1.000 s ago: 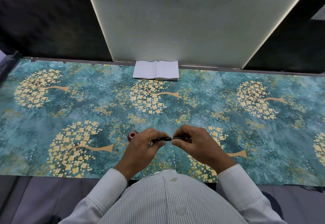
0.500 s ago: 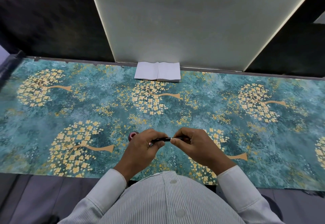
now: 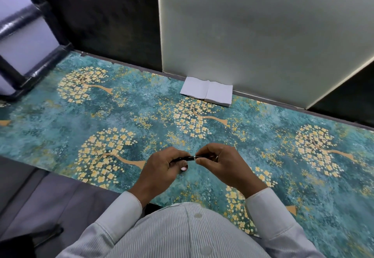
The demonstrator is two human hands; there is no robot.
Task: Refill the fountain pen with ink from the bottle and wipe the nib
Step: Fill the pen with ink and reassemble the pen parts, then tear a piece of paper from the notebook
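Observation:
A black fountain pen (image 3: 187,158) with a silver ring lies level between both hands, just above the teal flowered table cover. My left hand (image 3: 162,168) grips its left part and my right hand (image 3: 220,163) pinches its right part at the ring. Most of the pen is hidden inside the fingers, and the nib does not show. A folded white tissue stack (image 3: 207,91) lies at the back against the pale panel. The ink bottle is hidden behind my left hand.
The teal cover with yellow trees (image 3: 141,111) spans the table. A pale upright panel (image 3: 253,34) and dark wall close the back. A black metal frame (image 3: 30,75) stands at far left. The table's front edge (image 3: 60,174) runs at lower left.
The view has swung to the left and tilted, so the red bottle cap seen beside my left hand is hidden now. Both hands keep their hold on the pen.

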